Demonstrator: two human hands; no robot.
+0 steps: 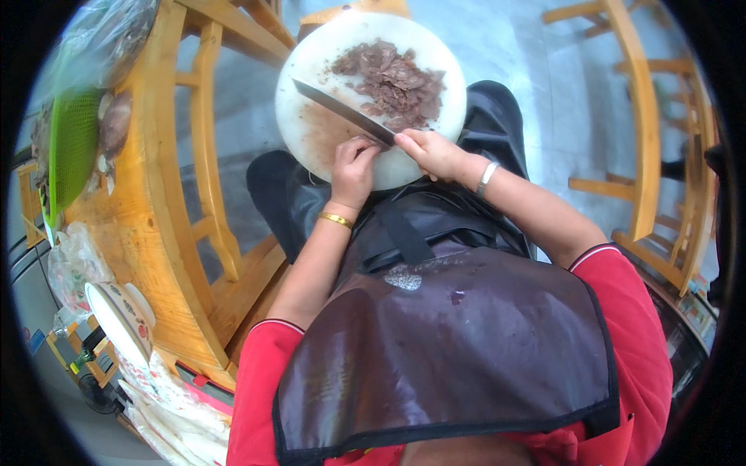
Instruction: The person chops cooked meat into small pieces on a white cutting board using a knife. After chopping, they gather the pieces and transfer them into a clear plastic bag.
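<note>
A round white cutting board [297, 134] lies before me at knee height, with a heap of sliced brown meat [399, 78] on its far right part. My right hand [428, 152] is closed round the handle of a kitchen knife [344, 110], whose long blade points to the far left across the board. At the near edge, my left hand [355, 166] presses with bent fingers on a small piece of meat [367, 141] beside the blade. The fingers hide most of that piece. Reddish stains mark the board left of the knife.
On the wooden table [125, 233] at left stand a green mesh basket [76, 151], a large piece of meat [116, 123], plastic bags [78, 268] and a white patterned bowl [125, 320] tilted in view. Wooden chairs [641, 116] stand at right.
</note>
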